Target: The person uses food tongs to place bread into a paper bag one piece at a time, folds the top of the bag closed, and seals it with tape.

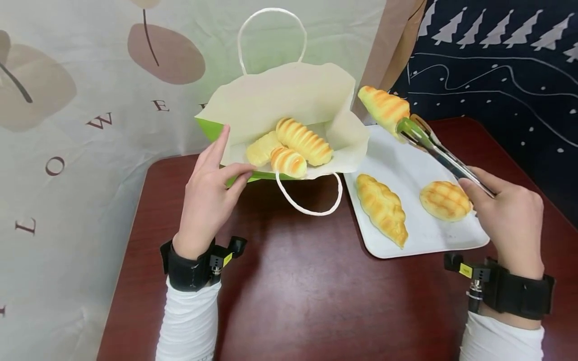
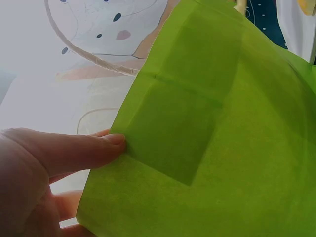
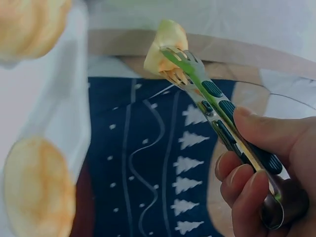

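Over at the left, a pale cloth printed with letters (image 1: pixel 49 200) hangs alongside the dark red-brown counter (image 1: pixel 311 291). Near the counter's far left corner, the left hand (image 1: pixel 203 193) pinches the rim of a green paper bag (image 1: pixel 284 95), thumb on the green outer face. That bag sits at the far edge, its cream inside showing, one white handle (image 1: pixel 272 11) up behind and another (image 1: pixel 310 212) drooping in front. I can see three breads in it: a pale loaf (image 1: pixel 261 149), a short ridged roll (image 1: pixel 289 161) and a longer ridged roll (image 1: pixel 304 141). Toward the far right corner lies a white tray (image 1: pixel 413 170) bearing a braided loaf (image 1: pixel 381 208) and, right of that, a round crosshatched bun (image 1: pixel 446 200). Above the tray's far side, metal tongs (image 1: pixel 451 159) hold up a striped roll (image 1: pixel 384 108). The right hand (image 1: pixel 510 215), nearer the right edge, has its fingers wrapped round those tongs. Behind, a navy cloth with white trees (image 1: pixel 496 75) hangs.
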`<state>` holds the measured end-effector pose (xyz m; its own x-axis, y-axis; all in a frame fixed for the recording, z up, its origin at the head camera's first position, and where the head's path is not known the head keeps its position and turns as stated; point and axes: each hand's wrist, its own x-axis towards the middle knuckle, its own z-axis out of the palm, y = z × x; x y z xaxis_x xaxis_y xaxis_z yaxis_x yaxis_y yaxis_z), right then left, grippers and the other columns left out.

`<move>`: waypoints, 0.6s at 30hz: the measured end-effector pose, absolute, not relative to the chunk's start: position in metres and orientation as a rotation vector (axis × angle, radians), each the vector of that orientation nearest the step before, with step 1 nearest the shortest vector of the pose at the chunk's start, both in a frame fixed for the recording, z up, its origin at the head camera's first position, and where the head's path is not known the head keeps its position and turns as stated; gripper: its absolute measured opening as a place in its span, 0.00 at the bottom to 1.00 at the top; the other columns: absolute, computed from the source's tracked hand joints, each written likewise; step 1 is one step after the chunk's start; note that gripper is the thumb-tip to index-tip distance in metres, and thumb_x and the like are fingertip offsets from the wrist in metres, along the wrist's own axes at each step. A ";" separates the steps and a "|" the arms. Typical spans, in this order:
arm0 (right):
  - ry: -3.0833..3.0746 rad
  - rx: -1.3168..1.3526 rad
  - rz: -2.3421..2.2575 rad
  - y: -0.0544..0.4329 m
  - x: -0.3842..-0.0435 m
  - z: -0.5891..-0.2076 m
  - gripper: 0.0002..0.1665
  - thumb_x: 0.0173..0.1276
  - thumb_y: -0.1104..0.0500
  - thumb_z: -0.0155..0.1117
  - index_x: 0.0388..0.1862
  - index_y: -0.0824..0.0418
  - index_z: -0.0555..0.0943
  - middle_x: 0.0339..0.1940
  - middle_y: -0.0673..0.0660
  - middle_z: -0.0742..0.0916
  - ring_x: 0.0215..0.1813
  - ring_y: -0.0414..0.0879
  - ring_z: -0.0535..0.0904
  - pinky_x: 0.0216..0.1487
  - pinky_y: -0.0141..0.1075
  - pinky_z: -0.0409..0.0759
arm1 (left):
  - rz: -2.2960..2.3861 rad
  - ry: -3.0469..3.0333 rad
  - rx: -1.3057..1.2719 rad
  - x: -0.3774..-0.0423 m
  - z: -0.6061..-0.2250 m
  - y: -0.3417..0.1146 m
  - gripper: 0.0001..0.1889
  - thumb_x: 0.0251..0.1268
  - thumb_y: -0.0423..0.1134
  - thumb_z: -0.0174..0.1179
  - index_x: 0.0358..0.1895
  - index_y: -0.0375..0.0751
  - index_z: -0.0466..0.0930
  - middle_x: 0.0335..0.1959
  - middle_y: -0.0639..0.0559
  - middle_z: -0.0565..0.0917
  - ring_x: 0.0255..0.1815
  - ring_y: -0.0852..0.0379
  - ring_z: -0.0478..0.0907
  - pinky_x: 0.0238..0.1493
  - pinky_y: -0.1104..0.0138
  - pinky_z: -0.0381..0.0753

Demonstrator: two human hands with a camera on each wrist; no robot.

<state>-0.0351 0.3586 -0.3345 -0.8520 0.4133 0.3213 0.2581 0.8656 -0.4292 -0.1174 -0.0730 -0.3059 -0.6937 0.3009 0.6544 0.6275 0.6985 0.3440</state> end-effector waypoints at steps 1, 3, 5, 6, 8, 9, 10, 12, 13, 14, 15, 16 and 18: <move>-2.619 -0.509 0.540 0.356 -0.035 -0.331 0.24 0.64 0.44 0.54 0.57 0.51 0.75 0.10 0.59 0.73 0.19 0.51 0.60 0.21 0.36 0.53 | -0.751 -2.346 -0.700 -0.118 -0.306 -0.073 0.05 0.52 0.37 0.64 0.32 0.46 0.86 0.67 0.51 0.57 0.65 0.53 0.57 0.51 0.55 0.69; -2.588 -0.521 0.560 0.351 -0.036 -0.324 0.24 0.63 0.44 0.54 0.56 0.49 0.75 0.16 0.60 0.78 0.19 0.48 0.61 0.19 0.35 0.55 | -0.742 -2.360 -0.682 -0.118 -0.306 -0.074 0.05 0.52 0.38 0.64 0.33 0.47 0.86 0.68 0.51 0.57 0.65 0.54 0.56 0.49 0.55 0.70; -2.554 -0.528 0.574 0.346 -0.037 -0.317 0.23 0.63 0.45 0.55 0.56 0.48 0.75 0.22 0.61 0.80 0.19 0.44 0.62 0.17 0.32 0.56 | -0.739 -2.366 -0.671 -0.118 -0.306 -0.075 0.05 0.52 0.38 0.64 0.33 0.47 0.86 0.68 0.51 0.56 0.66 0.54 0.56 0.50 0.55 0.70; -2.544 -0.535 0.589 0.343 -0.037 -0.314 0.23 0.63 0.45 0.55 0.56 0.47 0.75 0.25 0.61 0.81 0.18 0.42 0.63 0.17 0.30 0.57 | -0.741 -2.364 -0.672 -0.118 -0.306 -0.076 0.05 0.52 0.38 0.64 0.33 0.47 0.86 0.68 0.51 0.56 0.66 0.54 0.56 0.50 0.55 0.69; -2.517 -0.548 0.616 0.339 -0.037 -0.308 0.22 0.62 0.45 0.55 0.56 0.46 0.75 0.27 0.60 0.81 0.17 0.37 0.65 0.17 0.26 0.60 | -0.748 -2.353 -0.681 -0.118 -0.306 -0.076 0.04 0.52 0.37 0.64 0.32 0.46 0.86 0.68 0.49 0.56 0.66 0.54 0.56 0.52 0.56 0.68; -2.502 -0.551 0.627 0.337 -0.037 -0.305 0.22 0.62 0.46 0.56 0.56 0.45 0.76 0.27 0.58 0.80 0.16 0.34 0.65 0.18 0.23 0.61 | -0.751 -2.348 -0.685 -0.118 -0.306 -0.076 0.04 0.52 0.37 0.64 0.32 0.46 0.86 0.68 0.49 0.56 0.66 0.54 0.55 0.53 0.56 0.67; -2.488 -0.550 0.635 0.335 -0.037 -0.303 0.22 0.61 0.46 0.56 0.55 0.45 0.76 0.26 0.56 0.80 0.16 0.33 0.65 0.19 0.21 0.62 | -0.754 -2.341 -0.692 -0.118 -0.306 -0.076 0.04 0.52 0.37 0.64 0.32 0.46 0.86 0.68 0.49 0.56 0.66 0.53 0.56 0.54 0.56 0.67; -2.463 -0.548 0.661 0.332 -0.037 -0.301 0.21 0.61 0.47 0.57 0.55 0.44 0.76 0.24 0.51 0.78 0.15 0.32 0.65 0.19 0.19 0.63 | -0.761 -2.334 -0.703 -0.118 -0.306 -0.076 0.04 0.52 0.36 0.64 0.32 0.45 0.86 0.68 0.48 0.56 0.66 0.53 0.56 0.54 0.56 0.66; -2.447 -0.542 0.676 0.332 -0.037 -0.300 0.21 0.61 0.47 0.57 0.54 0.44 0.76 0.22 0.48 0.77 0.14 0.32 0.66 0.19 0.19 0.63 | -0.761 -2.333 -0.706 -0.118 -0.306 -0.076 0.04 0.52 0.36 0.64 0.32 0.45 0.86 0.68 0.48 0.56 0.66 0.53 0.56 0.54 0.56 0.66; -2.433 -0.537 0.690 0.331 -0.037 -0.299 0.21 0.61 0.47 0.58 0.54 0.44 0.77 0.21 0.46 0.76 0.15 0.32 0.66 0.19 0.18 0.63 | -0.761 -2.336 -0.706 -0.118 -0.306 -0.076 0.04 0.52 0.36 0.64 0.32 0.45 0.86 0.68 0.48 0.56 0.66 0.53 0.55 0.54 0.56 0.67; -2.419 -0.533 0.707 0.330 -0.037 -0.299 0.21 0.61 0.47 0.58 0.54 0.44 0.77 0.20 0.44 0.75 0.15 0.32 0.66 0.19 0.18 0.64 | -0.760 -2.339 -0.707 -0.118 -0.306 -0.075 0.04 0.52 0.36 0.64 0.32 0.45 0.86 0.68 0.49 0.56 0.66 0.53 0.55 0.53 0.56 0.67; -2.407 -0.532 0.725 0.330 -0.036 -0.298 0.21 0.61 0.47 0.58 0.54 0.44 0.77 0.20 0.42 0.74 0.15 0.32 0.66 0.19 0.18 0.64 | -0.759 -2.343 -0.708 -0.118 -0.306 -0.075 0.04 0.52 0.37 0.64 0.32 0.45 0.86 0.68 0.49 0.56 0.66 0.53 0.55 0.53 0.56 0.67; -2.379 -0.537 0.765 0.329 -0.036 -0.297 0.20 0.60 0.48 0.58 0.53 0.43 0.77 0.20 0.41 0.74 0.16 0.33 0.66 0.20 0.18 0.64 | -0.755 -2.352 -0.708 -0.118 -0.305 -0.073 0.04 0.52 0.37 0.64 0.32 0.46 0.86 0.68 0.49 0.55 0.66 0.53 0.55 0.51 0.56 0.69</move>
